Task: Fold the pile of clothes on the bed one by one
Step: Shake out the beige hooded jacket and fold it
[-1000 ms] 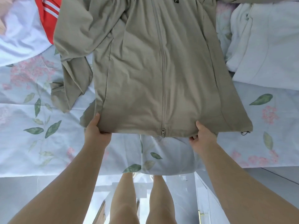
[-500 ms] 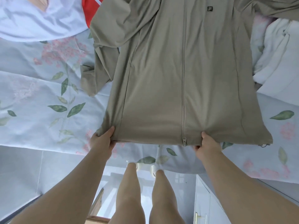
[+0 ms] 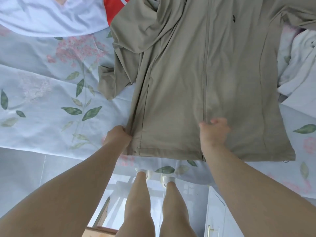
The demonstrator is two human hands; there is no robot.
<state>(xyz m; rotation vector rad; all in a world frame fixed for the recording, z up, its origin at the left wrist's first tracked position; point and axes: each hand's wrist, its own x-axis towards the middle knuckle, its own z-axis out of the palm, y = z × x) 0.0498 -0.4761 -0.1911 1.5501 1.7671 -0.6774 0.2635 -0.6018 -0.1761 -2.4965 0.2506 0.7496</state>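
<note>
Jacket [image 3: 196, 82] lies flat beyond left hand's [image 3: 118, 136] grip — hem corner pinched.

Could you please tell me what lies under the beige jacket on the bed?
The floral bedsheet runs under the beige jacket, showing round its edges; its shoulder overlaps a red garment. Whatever lies beneath its middle is covered.

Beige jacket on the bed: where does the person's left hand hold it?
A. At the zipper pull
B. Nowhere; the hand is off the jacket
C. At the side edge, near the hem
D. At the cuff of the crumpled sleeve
C: the left hand grips the jacket by its side edge just above the hem, while the crumpled sleeve lies beyond it, apart from the hand.
</note>
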